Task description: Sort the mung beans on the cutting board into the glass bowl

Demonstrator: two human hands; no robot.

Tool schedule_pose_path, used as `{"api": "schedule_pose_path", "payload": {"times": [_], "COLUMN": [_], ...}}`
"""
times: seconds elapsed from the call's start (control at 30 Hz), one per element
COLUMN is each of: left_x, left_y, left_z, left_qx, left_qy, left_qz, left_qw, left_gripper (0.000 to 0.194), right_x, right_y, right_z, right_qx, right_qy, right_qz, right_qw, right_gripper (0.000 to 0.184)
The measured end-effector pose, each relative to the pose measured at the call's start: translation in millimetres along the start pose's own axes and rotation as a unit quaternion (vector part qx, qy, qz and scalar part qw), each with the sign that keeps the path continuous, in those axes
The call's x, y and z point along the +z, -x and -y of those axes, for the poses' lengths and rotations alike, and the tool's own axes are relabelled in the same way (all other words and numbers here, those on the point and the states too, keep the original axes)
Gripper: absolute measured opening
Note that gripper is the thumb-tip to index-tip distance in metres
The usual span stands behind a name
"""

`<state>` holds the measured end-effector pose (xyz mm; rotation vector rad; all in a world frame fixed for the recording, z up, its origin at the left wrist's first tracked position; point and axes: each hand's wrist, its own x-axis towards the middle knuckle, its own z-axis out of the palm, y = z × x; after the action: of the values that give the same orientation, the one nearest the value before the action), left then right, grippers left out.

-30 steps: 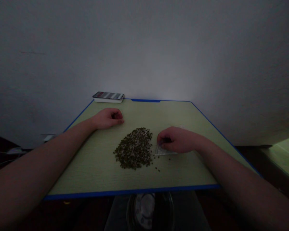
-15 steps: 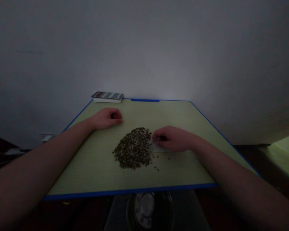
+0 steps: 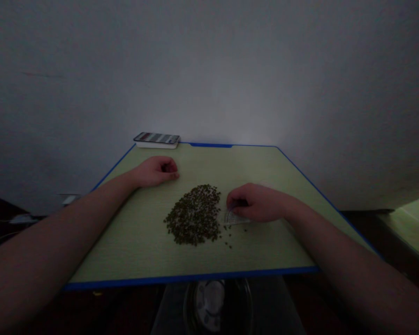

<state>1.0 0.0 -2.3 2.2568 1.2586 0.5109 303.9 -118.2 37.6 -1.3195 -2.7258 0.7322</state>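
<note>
On the pale green tabletop a heap of small dark green-brown seeds or pellets is spread, too small to name surely. My right hand is just right of the heap, fingers and thumb pinched on a clear plastic protractor. Its curved markings show below the fingers; the hand covers the rest. It lies low over the table, close to the heap's right edge. My left hand rests on its side beyond the heap to the left, loosely curled, with a gap between thumb and fingers and nothing visible inside.
A phone lies on a white box at the back left corner, by the wall. Blue trim edges the table. Several loose bits lie right of the heap. Below the front edge is a round shiny pot or bowl.
My right hand has slid slightly right with the protractor, leaving a small gap to the heap. My left hand stays where it was.
</note>
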Motion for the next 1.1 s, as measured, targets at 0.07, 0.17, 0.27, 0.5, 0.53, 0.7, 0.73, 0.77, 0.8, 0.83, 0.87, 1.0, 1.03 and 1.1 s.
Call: {"api": "schedule_pose_path", "payload": {"times": [0.07, 0.17, 0.27, 0.5, 0.53, 0.7, 0.73, 0.77, 0.8, 0.83, 0.87, 1.0, 1.03, 1.1], "left_x": [0.2, 0.7, 0.6, -0.5, -0.7, -1.0, -0.8, -0.6, -0.4, -0.2, 0.0, -0.2, -0.3, -0.5], "left_y": [-0.5, -0.6, 0.0, 1.0, 1.1, 1.3, 1.2, 1.1, 1.0, 0.8, 0.7, 0.5, 0.5, 0.5], "left_z": [1.2, 2.1, 1.6, -0.5, -0.9, -2.3, -2.3, -2.2, -2.1, -1.9, -1.6, -1.1, -1.2, -1.4], "left_qx": [0.001, 0.002, 0.002, 0.002, 0.000, -0.002, 0.000, -0.001, -0.004, -0.007, -0.010, -0.004, -0.001, 0.002], "left_qy": [0.001, -0.005, -0.007, -0.003, -0.006, -0.010, -0.010, -0.009, -0.008, -0.008, -0.007, -0.011, -0.013, -0.015], "left_qz": [0.002, -0.001, -0.001, -0.004, -0.004, -0.002, -0.001, 0.000, 0.000, 0.001, 0.000, -0.004, -0.006, -0.008], "left_qw": [1.000, 1.000, 1.000, 1.000, 1.000, 1.000, 1.000, 1.000, 1.000, 1.000, 1.000, 1.000, 1.000, 1.000], "left_gripper": [0.030, 0.031, 0.032, 0.032, 0.032, 0.031, 0.031, 0.031, 0.032, 0.032, 0.032, 0.032, 0.033, 0.033], "right_x": [0.3, 0.0, -1.6, -3.3, -3.1, -1.4, -0.9, -0.4, 0.0, 0.4, 0.7, 0.6, 0.4, -0.3], "right_y": [0.0, 1.4, 4.0, 7.6, 7.5, 5.2, 4.6, 4.1, 3.7, 3.4, 3.2, 4.1, 4.4, 5.1], "right_z": [0.3, -1.6, -3.2, 0.4, 0.5, -0.7, -0.7, -0.5, -0.2, 0.0, 0.3, 0.7, 0.9, 2.0], "right_qx": [0.001, -0.003, 0.002, 0.000, 0.000, 0.008, 0.010, 0.012, 0.012, 0.010, 0.009, 0.000, -0.003, -0.009], "right_qy": [0.001, 0.004, 0.011, 0.015, 0.016, 0.016, 0.014, 0.013, 0.011, 0.010, 0.008, 0.007, 0.008, 0.011], "right_qz": [0.001, -0.006, -0.005, 0.022, 0.022, 0.011, 0.009, 0.006, 0.004, 0.004, 0.005, 0.015, 0.017, 0.020], "right_qw": [1.000, 1.000, 1.000, 1.000, 1.000, 1.000, 1.000, 1.000, 1.000, 1.000, 1.000, 1.000, 1.000, 1.000], "right_gripper": [0.018, 0.018, 0.018, 0.018, 0.018, 0.017, 0.017, 0.017, 0.017, 0.017, 0.017, 0.017, 0.018, 0.018]}}
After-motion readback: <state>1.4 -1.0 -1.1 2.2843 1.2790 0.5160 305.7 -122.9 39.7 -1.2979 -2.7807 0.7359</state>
